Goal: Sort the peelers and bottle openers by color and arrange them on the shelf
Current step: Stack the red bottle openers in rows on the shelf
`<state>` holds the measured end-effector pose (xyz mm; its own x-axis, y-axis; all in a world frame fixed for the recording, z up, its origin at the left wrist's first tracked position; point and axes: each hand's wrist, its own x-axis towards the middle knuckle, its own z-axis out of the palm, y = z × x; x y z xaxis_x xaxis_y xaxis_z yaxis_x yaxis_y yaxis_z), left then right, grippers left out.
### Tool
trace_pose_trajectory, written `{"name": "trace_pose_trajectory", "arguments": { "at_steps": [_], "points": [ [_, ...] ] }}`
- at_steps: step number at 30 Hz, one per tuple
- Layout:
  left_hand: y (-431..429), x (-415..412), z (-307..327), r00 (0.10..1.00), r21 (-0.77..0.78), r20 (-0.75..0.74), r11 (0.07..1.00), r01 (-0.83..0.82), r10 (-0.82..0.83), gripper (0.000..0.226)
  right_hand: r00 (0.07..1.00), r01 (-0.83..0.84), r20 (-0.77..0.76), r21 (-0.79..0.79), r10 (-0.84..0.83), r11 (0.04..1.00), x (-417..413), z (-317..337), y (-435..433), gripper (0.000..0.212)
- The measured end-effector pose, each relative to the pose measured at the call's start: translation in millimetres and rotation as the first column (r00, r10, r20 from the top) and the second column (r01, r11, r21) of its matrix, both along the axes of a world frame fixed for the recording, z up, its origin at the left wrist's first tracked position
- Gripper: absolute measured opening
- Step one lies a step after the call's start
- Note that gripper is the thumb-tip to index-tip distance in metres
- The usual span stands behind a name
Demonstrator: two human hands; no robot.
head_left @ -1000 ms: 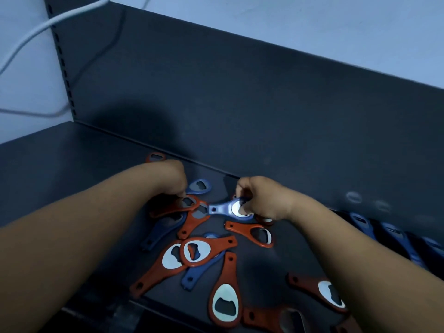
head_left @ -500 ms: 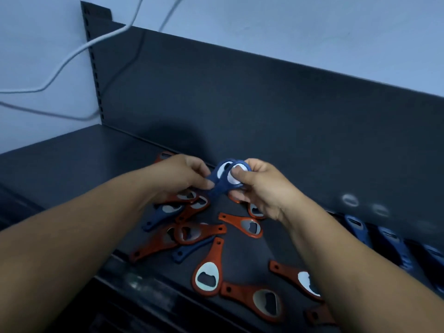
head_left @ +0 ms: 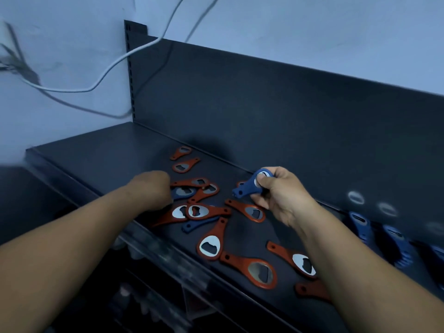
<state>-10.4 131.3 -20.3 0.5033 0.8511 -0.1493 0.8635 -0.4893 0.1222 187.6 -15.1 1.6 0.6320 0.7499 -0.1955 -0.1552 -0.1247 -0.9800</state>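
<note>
Since half a second back, the left hand (head_left: 151,188) has left the blue opener (head_left: 247,188) and dropped to the pile, so the right hand (head_left: 278,198) now has it alone. I pinch it by the round head, thumb on the metal plate and fingers curled behind, with the handle pointing down and left. It hangs clear above the shelf (head_left: 108,155), close to the back panel (head_left: 264,111). Whether a second opener is stacked behind it I cannot tell.

The left hand hovers low over the pile with its back to the camera. Its fingers are hidden, so I cannot tell if it grips anything. Just past its knuckles lies another blue one (head_left: 183,192), part buried under orange, and I judge that is my next pick. A third blue handle (head_left: 197,224) pokes out from under two orange heads nearer the front edge.

To the far right the blue row (head_left: 360,224) already stands in order against the panel, so the blue half looks well along. The orange openers (head_left: 249,270) lie scattered at all angles, none lined up. I see no peelers. By my reckoning the work is near halfway: a few blues to pull out, then all the orange to arrange
</note>
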Motion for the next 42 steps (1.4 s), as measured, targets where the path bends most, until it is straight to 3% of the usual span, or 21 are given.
{"name": "trace_pose_trajectory", "arguments": {
  "at_steps": [3,6,8,10,13,15,18,20,23,26,28,31,34,38,42],
  "points": [
    [-1,0,-3,0.999,0.019,0.043,1.0,-0.006,0.006,0.015,1.0,-0.012,-0.001,-0.014,0.012,1.0,-4,-2,-9,0.007],
    [-2,-3,0,0.959,-0.055,0.273,0.997,-0.056,0.069,0.016,1.0,-0.009,-0.003,-0.022,0.009,1.0,-6,-3,-17,0.01],
    [-10,-3,10,0.843,-0.188,0.521,0.981,-0.038,0.133,0.02,1.0,0.008,-0.004,-0.008,-0.008,1.0,-8,-2,-19,0.023],
    [-26,3,25,0.72,-0.313,0.679,0.944,0.105,0.145,0.019,1.0,0.012,-0.015,0.009,-0.012,1.0,-9,-1,-22,0.035],
    [-59,20,38,0.689,-0.407,0.72,0.856,0.317,0.087,0.016,0.987,0.007,-0.16,0.046,0.0,0.999,-17,4,-24,0.026],
    [-77,33,37,0.704,-0.388,0.71,0.85,0.356,0.029,0.014,0.967,-0.02,-0.252,0.072,0.038,0.997,-24,9,-26,0.017],
    [-89,45,31,0.675,-0.295,0.738,0.895,0.334,-0.009,0.01,0.992,-0.095,-0.077,0.018,0.096,0.995,-25,3,-29,0.006],
    [-86,42,26,0.741,-0.147,0.663,0.952,0.269,-0.107,0.015,0.999,-0.05,0.009,-0.003,0.05,0.999,-20,-2,-34,0.01],
    [-72,27,7,0.93,0.022,0.237,0.959,0.284,-0.281,0.028,0.998,0.062,0.018,-0.017,-0.062,0.998,-6,-5,-45,0.012],
    [-65,12,-9,0.987,-0.012,0.02,0.987,0.16,-0.16,0.036,0.995,0.1,0.013,-0.046,-0.099,0.994,4,-9,-54,0.013],
    [-62,7,-14,0.994,0.024,-0.015,0.994,0.106,-0.106,0.047,0.994,0.109,0.018,-0.06,-0.108,0.992,7,-13,-57,0.013],
    [-59,7,-20,0.996,0.126,0.066,0.991,0.05,-0.059,0.051,0.993,0.114,0.029,-0.059,-0.113,0.992,6,-14,-59,0.013],
    [-65,12,-19,0.987,0.184,0.121,0.98,0.078,-0.102,0.044,0.993,0.111,0.04,-0.051,-0.109,0.992,4,-13,-58,0.014],
    [-71,17,-18,0.983,0.103,0.095,0.984,0.145,-0.155,0.035,0.995,0.102,0.025,-0.04,-0.101,0.994,2,-11,-61,0.02],
    [-72,20,-20,0.982,0.213,0.052,0.962,0.169,-0.184,0.025,0.995,0.099,0.018,-0.04,-0.099,0.994,3,-10,-66,0.021]
  ]
}}
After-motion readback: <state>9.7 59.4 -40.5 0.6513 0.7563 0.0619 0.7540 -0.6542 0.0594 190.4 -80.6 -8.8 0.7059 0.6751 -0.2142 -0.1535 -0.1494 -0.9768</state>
